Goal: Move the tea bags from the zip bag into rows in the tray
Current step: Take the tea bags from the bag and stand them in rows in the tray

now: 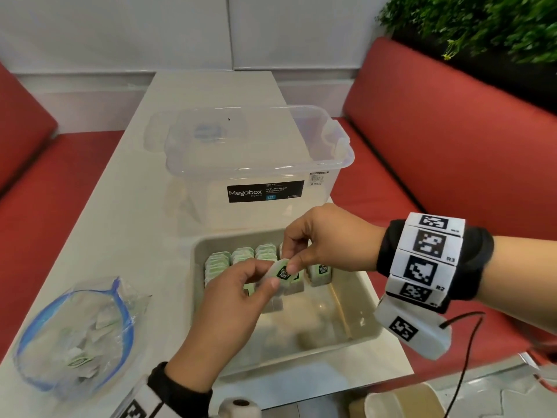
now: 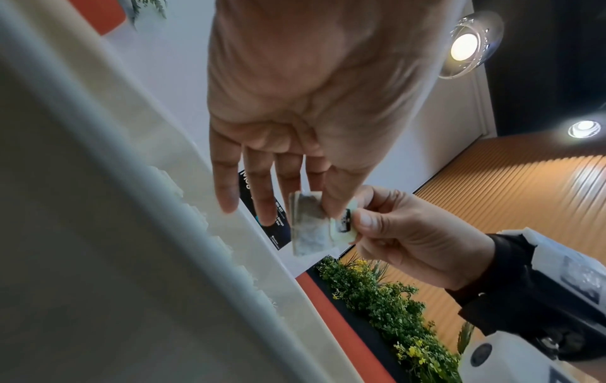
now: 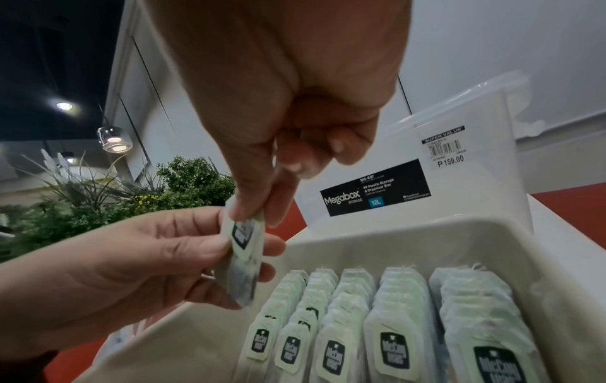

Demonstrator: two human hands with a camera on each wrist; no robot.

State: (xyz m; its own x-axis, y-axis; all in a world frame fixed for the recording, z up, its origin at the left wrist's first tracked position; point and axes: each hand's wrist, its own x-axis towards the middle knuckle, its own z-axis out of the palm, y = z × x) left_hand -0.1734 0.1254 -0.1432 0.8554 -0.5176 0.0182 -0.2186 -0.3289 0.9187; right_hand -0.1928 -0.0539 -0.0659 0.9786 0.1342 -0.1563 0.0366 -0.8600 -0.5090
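Both hands hold one tea bag [image 1: 282,272] over the white tray [image 1: 316,321]. My left hand [image 1: 269,274] pinches it between thumb and forefinger, with the other fingers straight in the left wrist view. My right hand [image 1: 291,260] pinches its black-and-green tag end from above. The same tea bag [image 3: 244,248] hangs near the tray's left wall [image 3: 183,334]. Several rows of tea bags [image 3: 360,324] stand packed at the tray's far end. The clear zip bag [image 1: 78,333] with a blue seal lies open at the left with more tea bags inside.
A clear Megabox storage box [image 1: 259,164] stands right behind the tray. Red bench seats [image 1: 437,140] flank the narrow white table [image 1: 144,206]. The near half of the tray floor is bare. A small white object [image 1: 241,405] sits at the table's front edge.
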